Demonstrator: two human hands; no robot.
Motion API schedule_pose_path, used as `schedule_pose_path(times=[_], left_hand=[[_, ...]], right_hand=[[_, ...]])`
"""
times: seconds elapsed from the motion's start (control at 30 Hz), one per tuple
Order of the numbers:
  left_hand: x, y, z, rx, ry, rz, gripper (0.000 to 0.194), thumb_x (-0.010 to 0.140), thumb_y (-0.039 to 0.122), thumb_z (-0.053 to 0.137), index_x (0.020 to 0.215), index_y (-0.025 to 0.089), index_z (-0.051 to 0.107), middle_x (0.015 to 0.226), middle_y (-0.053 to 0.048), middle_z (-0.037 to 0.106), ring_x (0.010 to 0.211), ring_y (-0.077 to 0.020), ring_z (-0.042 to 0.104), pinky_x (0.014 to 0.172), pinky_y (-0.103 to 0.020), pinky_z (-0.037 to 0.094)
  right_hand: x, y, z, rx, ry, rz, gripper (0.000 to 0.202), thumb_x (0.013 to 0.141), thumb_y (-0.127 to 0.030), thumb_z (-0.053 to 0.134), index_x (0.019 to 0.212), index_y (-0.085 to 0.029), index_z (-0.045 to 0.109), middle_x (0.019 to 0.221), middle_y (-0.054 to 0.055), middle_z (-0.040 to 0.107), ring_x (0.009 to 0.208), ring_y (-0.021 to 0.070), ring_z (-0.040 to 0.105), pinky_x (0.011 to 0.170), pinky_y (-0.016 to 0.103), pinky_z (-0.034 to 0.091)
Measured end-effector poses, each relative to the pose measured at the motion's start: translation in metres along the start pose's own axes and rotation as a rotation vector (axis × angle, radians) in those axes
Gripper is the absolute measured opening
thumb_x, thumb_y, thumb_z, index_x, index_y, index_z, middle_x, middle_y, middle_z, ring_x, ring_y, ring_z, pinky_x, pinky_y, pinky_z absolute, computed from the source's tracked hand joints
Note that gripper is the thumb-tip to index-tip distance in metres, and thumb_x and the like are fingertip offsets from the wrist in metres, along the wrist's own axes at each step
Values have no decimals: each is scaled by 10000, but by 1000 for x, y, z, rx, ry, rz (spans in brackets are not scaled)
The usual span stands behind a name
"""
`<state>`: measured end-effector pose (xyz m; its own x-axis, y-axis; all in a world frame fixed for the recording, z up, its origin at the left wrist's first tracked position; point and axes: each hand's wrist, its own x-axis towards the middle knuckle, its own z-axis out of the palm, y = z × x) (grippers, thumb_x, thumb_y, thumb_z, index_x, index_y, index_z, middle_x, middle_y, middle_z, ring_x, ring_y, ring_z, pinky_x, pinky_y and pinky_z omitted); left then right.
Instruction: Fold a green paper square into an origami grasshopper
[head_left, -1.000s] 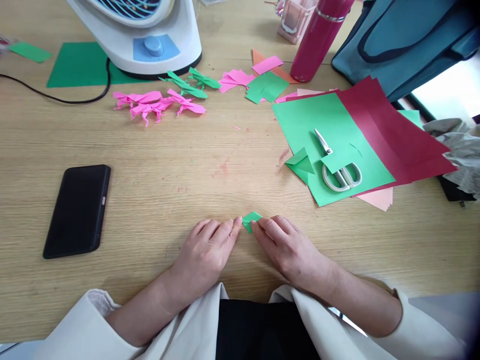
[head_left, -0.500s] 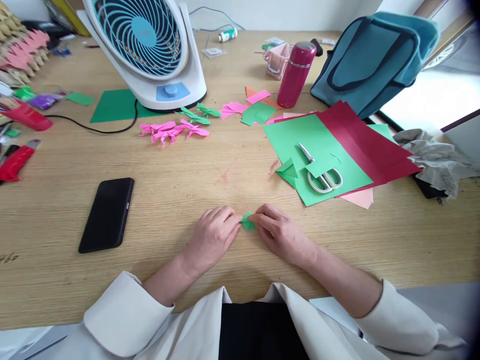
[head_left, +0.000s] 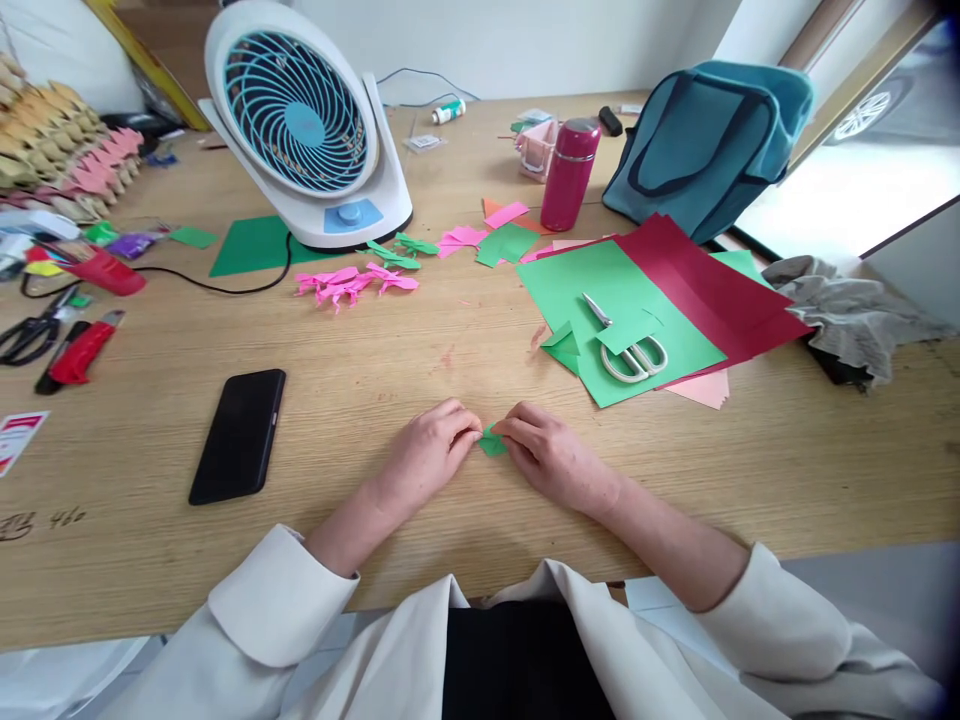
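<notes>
A small folded piece of green paper (head_left: 492,443) lies low over the wooden table between my two hands. My left hand (head_left: 435,440) pinches its left edge between thumb and fingers. From the other side, my right hand (head_left: 551,455) grips the right edge and upper part, so its fingers hide some of the folds. Ahead and to the right, scissors (head_left: 636,360) rest on a green sheet (head_left: 675,325), with a small green scrap over their middle. A folded green paper triangle (head_left: 562,346) sits at that sheet's left edge.
Left of my hands lies a black phone (head_left: 238,437). Pink folded paper figures (head_left: 345,285) and green ones (head_left: 394,253) stand before a fan (head_left: 307,130). Farther back are a magenta bottle (head_left: 571,175) and a blue bag (head_left: 705,145). A red cutter (head_left: 86,350) lies far left.
The camera view has tilted up and turned left, so more of the table's left side shows. Both hands keep hold of the green paper in nearly the same pose.
</notes>
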<state>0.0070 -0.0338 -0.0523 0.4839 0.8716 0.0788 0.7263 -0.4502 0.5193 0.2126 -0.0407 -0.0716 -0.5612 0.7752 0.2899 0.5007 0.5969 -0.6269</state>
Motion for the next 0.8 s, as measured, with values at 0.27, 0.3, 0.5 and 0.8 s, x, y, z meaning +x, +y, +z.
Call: schedule_pose_path(times=[0.27, 0.3, 0.5, 0.8], left_hand=[[7, -4, 1, 201, -100, 132, 107, 939, 146, 486, 876, 175, 568, 922, -39, 567, 830, -172, 563, 735, -309, 462], [8, -4, 0, 220, -111, 160, 106, 943, 151, 478, 882, 173, 562, 927, -45, 566, 844, -179, 558, 742, -316, 459], [15, 4, -10, 260, -155, 313, 111, 937, 121, 451, 885, 171, 535, 922, -52, 582, 865, -191, 538, 781, -329, 433], [24, 20, -22, -116, -43, 183, 124, 861, 96, 505, 834, 209, 548, 833, 14, 623, 801, -146, 591, 731, -256, 427]], right_hand=[[1, 1, -2, 43, 42, 29, 200, 929, -88, 502, 1069, -141, 635, 970, 80, 571, 904, 176, 578, 831, 319, 491], [2, 0, -3, 45, 62, 41, 204, 917, -100, 532, 1089, -142, 633, 995, 86, 569, 937, 182, 574, 861, 330, 488], [6, 2, -7, 206, 42, 168, 96, 876, -171, 615, 959, -142, 657, 867, 34, 582, 752, 132, 553, 706, 267, 459], [7, 17, -8, 662, -52, 348, 262, 889, -403, 605, 866, -143, 631, 656, -38, 498, 565, 84, 391, 508, 226, 285]])
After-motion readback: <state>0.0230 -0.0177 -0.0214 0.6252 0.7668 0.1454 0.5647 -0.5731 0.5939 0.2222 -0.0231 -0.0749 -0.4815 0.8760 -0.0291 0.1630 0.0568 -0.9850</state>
